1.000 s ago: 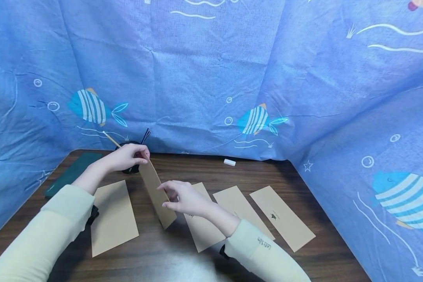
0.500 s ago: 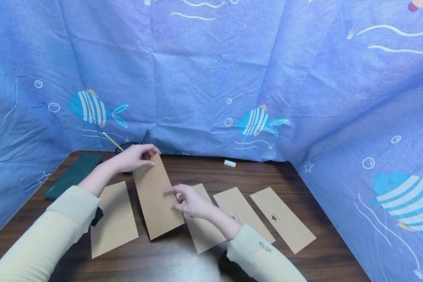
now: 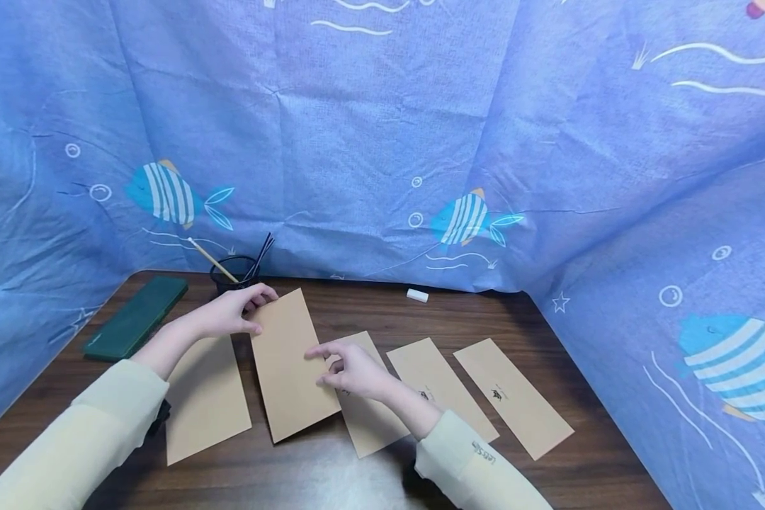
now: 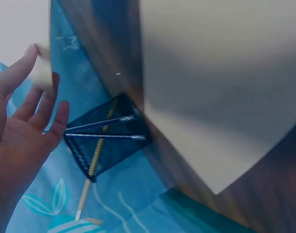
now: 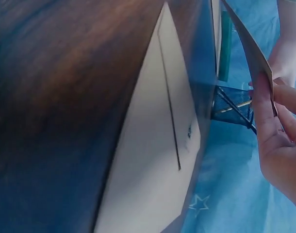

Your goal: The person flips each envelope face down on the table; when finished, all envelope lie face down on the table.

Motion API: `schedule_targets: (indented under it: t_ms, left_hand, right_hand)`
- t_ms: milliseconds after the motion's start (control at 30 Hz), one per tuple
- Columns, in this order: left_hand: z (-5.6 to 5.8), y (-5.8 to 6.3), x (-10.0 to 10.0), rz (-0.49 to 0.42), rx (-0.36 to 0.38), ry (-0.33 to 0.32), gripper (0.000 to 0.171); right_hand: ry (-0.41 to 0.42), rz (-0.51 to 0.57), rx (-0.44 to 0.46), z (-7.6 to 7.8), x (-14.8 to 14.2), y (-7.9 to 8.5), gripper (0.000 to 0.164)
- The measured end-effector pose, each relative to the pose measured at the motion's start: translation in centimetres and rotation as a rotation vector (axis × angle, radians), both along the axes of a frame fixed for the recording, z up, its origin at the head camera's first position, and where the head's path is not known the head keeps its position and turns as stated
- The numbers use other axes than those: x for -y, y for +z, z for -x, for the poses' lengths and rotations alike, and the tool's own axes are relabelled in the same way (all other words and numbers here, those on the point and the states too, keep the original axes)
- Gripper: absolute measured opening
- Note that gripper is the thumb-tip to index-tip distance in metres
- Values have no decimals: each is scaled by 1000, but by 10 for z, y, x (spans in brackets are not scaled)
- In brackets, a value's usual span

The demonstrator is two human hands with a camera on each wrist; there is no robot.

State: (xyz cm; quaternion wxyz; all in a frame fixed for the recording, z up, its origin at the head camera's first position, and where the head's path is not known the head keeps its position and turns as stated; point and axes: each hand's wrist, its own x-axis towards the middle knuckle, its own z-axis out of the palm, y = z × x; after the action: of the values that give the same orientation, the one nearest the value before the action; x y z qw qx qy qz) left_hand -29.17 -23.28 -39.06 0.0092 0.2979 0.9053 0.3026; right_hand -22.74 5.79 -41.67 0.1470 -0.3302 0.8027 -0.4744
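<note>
A plain kraft-brown rectangle of card (image 3: 293,368) is held tilted above the table, between both hands. My left hand (image 3: 232,312) pinches its upper left edge, thumb on the near face; the left wrist view shows the left hand (image 4: 34,121) with fingers behind the card (image 4: 24,29). On the opposite long edge, my right hand (image 3: 353,368) pinches with fingers and thumb, one on each face in the right wrist view (image 5: 279,131). Left of it a second blank brown card (image 3: 207,404) lies flat. Part of a printed card (image 3: 372,418) is hidden behind the right hand.
Two more brown cards with small black prints, a middle one (image 3: 446,382) and a right one (image 3: 513,397), lie on the dark wooden table (image 3: 229,485). Behind stand a black mesh pen cup (image 3: 232,273), a green case (image 3: 137,319) and a white eraser (image 3: 417,295). Fish-patterned blue cloth (image 3: 370,156) encloses the sides.
The held card has turned from nearly edge-on to showing its broad face and has come lower. My left hand has shifted from its top corner to the left edge; the right hand moved slightly right.
</note>
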Motion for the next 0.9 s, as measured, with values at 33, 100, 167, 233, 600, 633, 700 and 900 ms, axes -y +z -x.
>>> schedule_targets:
  t_ms: [33, 100, 167, 233, 600, 633, 700, 900]
  left_hand:
    - [0, -3, 1, -3, -6, 0, 56]
    - [0, -8, 2, -4, -15, 11, 55]
    - [1, -14, 3, -1, -25, 11, 51]
    - [2, -19, 5, 12, -34, 11, 46]
    - [-3, -43, 8, 72, -9, 10, 31]
    - [-3, -45, 8, 74, -8, 14, 31]
    - [-3, -49, 8, 66, 8, 25, 31]
    - [-4, -60, 8, 73, 28, 47, 40]
  right_hand:
    - [-5, 1, 5, 0, 0, -2, 44]
    - [-11, -1, 19, 2, 0, -8, 44]
    - [-16, -5, 41, 4, 1, -15, 44]
    - [-21, -19, 60, 6, 2, -19, 45]
    - [104, -414, -219, 8, 8, -27, 60]
    - [105, -436, -245, 8, 8, -27, 62]
    - [99, -470, -279, 7, 8, -27, 65]
    - [75, -531, -323, 6, 10, -27, 66]
